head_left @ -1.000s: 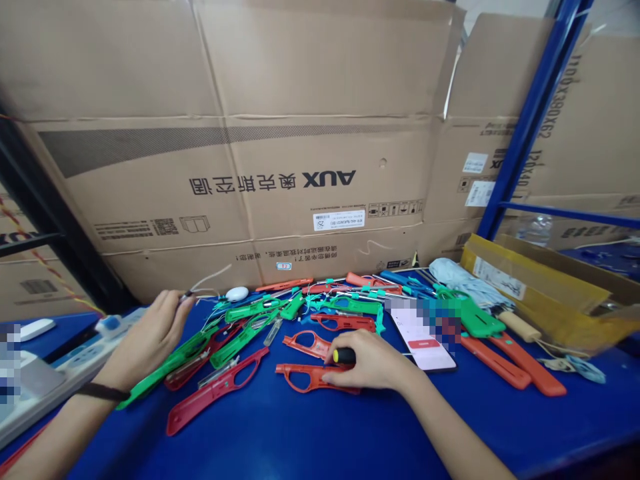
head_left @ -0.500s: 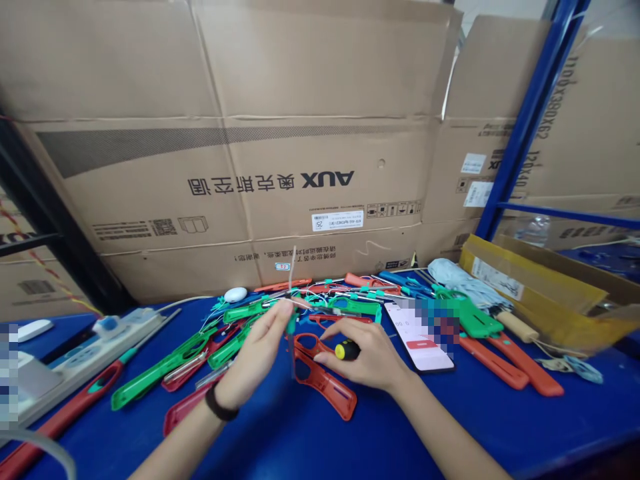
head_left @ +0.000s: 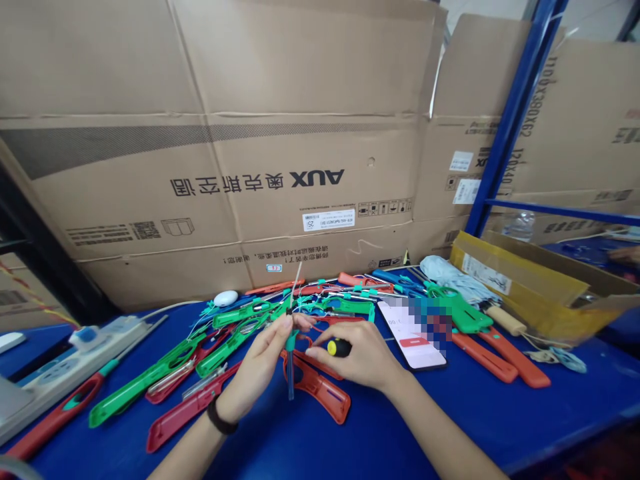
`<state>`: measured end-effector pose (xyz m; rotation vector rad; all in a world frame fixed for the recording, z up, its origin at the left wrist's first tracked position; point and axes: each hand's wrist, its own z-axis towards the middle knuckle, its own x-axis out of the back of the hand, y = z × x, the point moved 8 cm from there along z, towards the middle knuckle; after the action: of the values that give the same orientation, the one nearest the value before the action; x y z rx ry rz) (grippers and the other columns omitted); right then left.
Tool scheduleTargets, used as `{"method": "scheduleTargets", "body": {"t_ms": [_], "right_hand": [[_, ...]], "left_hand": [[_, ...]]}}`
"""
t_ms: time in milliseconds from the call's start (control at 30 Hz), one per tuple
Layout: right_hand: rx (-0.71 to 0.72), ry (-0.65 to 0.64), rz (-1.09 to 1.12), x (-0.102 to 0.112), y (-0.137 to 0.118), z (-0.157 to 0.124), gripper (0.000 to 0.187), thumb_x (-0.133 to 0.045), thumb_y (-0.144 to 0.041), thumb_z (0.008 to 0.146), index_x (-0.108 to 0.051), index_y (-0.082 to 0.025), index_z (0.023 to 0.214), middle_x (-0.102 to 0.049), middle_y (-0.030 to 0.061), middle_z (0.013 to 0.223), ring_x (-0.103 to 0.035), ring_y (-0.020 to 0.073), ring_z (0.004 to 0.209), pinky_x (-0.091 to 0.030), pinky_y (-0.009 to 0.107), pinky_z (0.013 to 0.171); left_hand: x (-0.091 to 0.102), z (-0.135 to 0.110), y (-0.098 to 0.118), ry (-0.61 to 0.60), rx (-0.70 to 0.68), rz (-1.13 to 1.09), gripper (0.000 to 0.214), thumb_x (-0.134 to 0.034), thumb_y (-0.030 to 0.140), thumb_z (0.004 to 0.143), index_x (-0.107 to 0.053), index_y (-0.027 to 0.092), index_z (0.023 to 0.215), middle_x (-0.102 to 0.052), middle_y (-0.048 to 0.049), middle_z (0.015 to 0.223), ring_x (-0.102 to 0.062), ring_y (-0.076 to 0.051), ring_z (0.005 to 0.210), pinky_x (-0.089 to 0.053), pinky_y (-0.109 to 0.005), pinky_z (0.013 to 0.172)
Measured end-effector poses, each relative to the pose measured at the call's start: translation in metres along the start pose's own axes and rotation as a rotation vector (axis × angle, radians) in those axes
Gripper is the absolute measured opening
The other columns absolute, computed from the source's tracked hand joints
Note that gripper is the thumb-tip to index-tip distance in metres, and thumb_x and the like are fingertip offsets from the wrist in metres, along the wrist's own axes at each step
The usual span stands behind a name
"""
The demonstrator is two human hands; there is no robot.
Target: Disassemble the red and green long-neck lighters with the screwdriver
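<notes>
My left hand [head_left: 265, 350] pinches a lighter's inner part, a clear tube [head_left: 291, 380] with a green top and a thin pale wire [head_left: 299, 280] sticking up. The tube hangs below the fingertips, close to upright. My right hand [head_left: 370, 357] is curled round a screwdriver [head_left: 339, 347] with a black and yellow handle; its shaft is hidden. An orange lighter shell [head_left: 327, 397] lies below and between the hands, in what look like two overlapping pieces. The right fingertips are close to its upper end; I cannot tell if they touch it.
Green shell pieces [head_left: 145, 380] and red ones [head_left: 185, 413] lie left, with more lighter parts behind. A phone [head_left: 407, 340] lies right of my hand, before whole orange-handled lighters [head_left: 520, 360]. A power strip [head_left: 95, 353] and a yellow-taped box [head_left: 515, 267] flank them; cardboard [head_left: 300, 80] stands behind.
The view has swung slightly right. The clear tube now shows more plainly below my left hand, and my right fingertips are nearer to it. Both hands keep their grip.
</notes>
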<state>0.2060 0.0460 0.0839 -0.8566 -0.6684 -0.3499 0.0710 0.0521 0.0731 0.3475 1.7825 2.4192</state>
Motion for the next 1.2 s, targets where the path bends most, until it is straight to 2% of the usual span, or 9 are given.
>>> {"method": "scheduleTargets", "body": {"t_ms": [167,267,367,433,500,633,733,1000,1200], "right_hand": [[-0.077,-0.014,0.029,-0.006,0.009,0.000,0.036,-0.058,-0.055,0.079,-0.071,-0.027,0.098,-0.073,0.0004,0.096,-0.067,0.0207,0.088,-0.047,0.029,0.078],[-0.226,0.101,0.012,0.007,0.030,0.003,0.038,-0.058,-0.049,0.081,-0.068,-0.025,0.107,-0.070,0.0046,0.106,-0.064,0.0252,0.099,-0.047,0.036,0.084],[-0.404,0.145,0.210,0.020,0.048,0.003,0.036,-0.056,-0.045,0.082,-0.069,-0.017,0.102,-0.073,0.0095,0.093,-0.067,0.0206,0.076,-0.050,0.030,0.065],[-0.552,-0.033,0.535,0.007,0.053,0.000,0.040,-0.052,-0.049,0.085,-0.067,-0.015,0.100,-0.073,0.0101,0.084,-0.047,0.0080,0.037,-0.034,0.020,0.035],[-0.671,-0.300,0.853,-0.016,0.042,-0.007,0.042,-0.046,-0.050,0.089,-0.064,-0.014,0.098,-0.073,0.0110,0.084,-0.020,0.0002,0.027,-0.013,0.016,0.026],[-0.719,-0.666,1.291,-0.050,0.012,-0.018,0.035,-0.042,-0.043,0.093,-0.060,-0.014,0.084,-0.067,0.0004,0.063,-0.012,-0.0013,0.024,-0.003,0.015,0.024],[-0.736,-0.650,1.474,-0.061,0.012,-0.015,0.036,-0.043,-0.038,0.094,-0.058,-0.013,0.073,-0.051,-0.0083,0.044,-0.015,-0.0005,0.021,-0.007,0.014,0.022],[-0.721,-0.496,1.416,-0.058,0.024,-0.014,0.024,-0.052,-0.028,0.091,-0.067,-0.010,0.095,-0.072,0.0069,0.086,-0.022,-0.0055,0.025,-0.013,0.009,0.023],[-0.732,-0.415,1.461,-0.052,0.025,-0.011,0.019,-0.052,-0.023,0.091,-0.067,-0.012,0.096,-0.072,0.0076,0.089,-0.021,-0.0052,0.027,-0.015,0.009,0.025]], "left_hand": [[-0.005,-0.003,0.007,-0.064,0.028,-0.083,0.029,-0.044,0.042,0.092,-0.064,0.021,0.094,-0.059,-0.0063,0.125,-0.045,-0.025,0.123,-0.030,-0.037,0.106],[-0.007,-0.005,0.012,-0.084,0.022,-0.111,0.029,-0.045,0.042,0.092,-0.064,0.021,0.089,-0.060,-0.0058,0.124,-0.045,-0.026,0.124,-0.027,-0.039,0.107],[-0.007,-0.007,0.014,-0.099,0.030,-0.110,0.030,-0.043,0.040,0.093,-0.064,0.020,0.085,-0.061,-0.0055,0.124,-0.046,-0.026,0.122,-0.027,-0.039,0.107],[-0.009,-0.008,0.014,-0.129,0.045,-0.132,0.030,-0.044,0.040,0.093,-0.063,0.020,0.083,-0.062,-0.0052,0.120,-0.048,-0.026,0.119,-0.030,-0.038,0.104],[-0.011,-0.010,0.015,-0.146,0.053,-0.149,0.030,-0.046,0.042,0.092,-0.064,0.020,0.081,-0.065,-0.0049,0.112,-0.051,-0.026,0.114,-0.033,-0.036,0.101],[-0.018,-0.016,0.017,-0.205,0.095,-0.154,0.033,-0.050,0.046,0.089,-0.067,0.018,0.079,-0.068,-0.0060,0.090,-0.058,-0.026,0.099,-0.041,-0.035,0.090],[-0.026,-0.019,0.020,-0.282,0.113,-0.139,0.037,-0.048,0.048,0.089,-0.067,0.017,0.081,-0.068,-0.0075,0.087,-0.059,-0.026,0.094,-0.043,-0.034,0.084],[-0.019,-0.015,0.018,-0.301,0.084,-0.134,0.038,-0.045,0.044,0.091,-0.063,0.013,0.079,-0.066,-0.0052,0.063,-0.060,-0.017,0.058,-0.047,-0.028,0.063],[-0.022,-0.019,0.003,-0.334,0.171,-0.130,0.039,-0.046,0.046,0.090,-0.061,0.012,0.079,-0.066,-0.0047,0.055,-0.054,-0.011,0.038,-0.041,-0.021,0.042]]}}
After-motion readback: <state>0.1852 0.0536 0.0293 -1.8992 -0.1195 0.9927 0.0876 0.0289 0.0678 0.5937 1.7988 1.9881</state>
